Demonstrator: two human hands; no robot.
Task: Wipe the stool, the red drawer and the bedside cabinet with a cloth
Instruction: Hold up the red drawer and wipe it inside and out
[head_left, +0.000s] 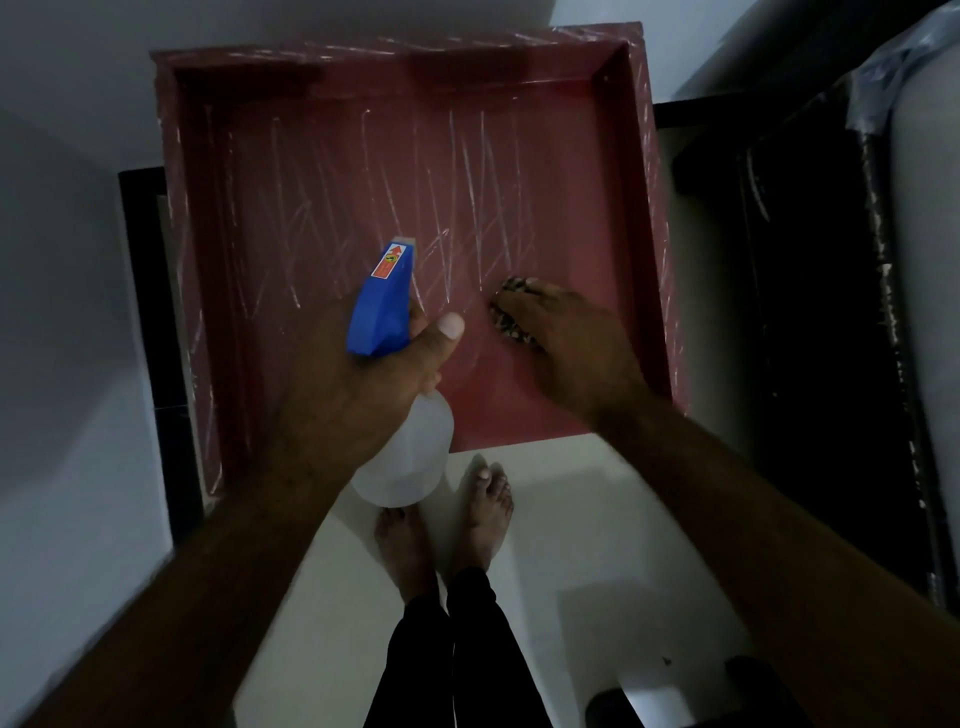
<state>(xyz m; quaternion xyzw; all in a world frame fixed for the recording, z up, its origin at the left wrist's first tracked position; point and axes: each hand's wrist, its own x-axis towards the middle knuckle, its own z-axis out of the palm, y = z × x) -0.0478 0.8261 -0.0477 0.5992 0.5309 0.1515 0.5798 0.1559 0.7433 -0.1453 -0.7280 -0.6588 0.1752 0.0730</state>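
The right hand (566, 348) presses a patterned cloth (511, 306) with flat fingers on the floor of the red drawer (363, 57), near its right wall (the rest of the floor stretches left and ahead). The left hand (363, 384) grips a spray bottle (382, 306) just beside it.

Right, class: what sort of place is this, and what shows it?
Probably a room in a home, perhaps a bedroom: a red drawer, dark plastic-wrapped furniture beside it, and bare feet on a pale floor.
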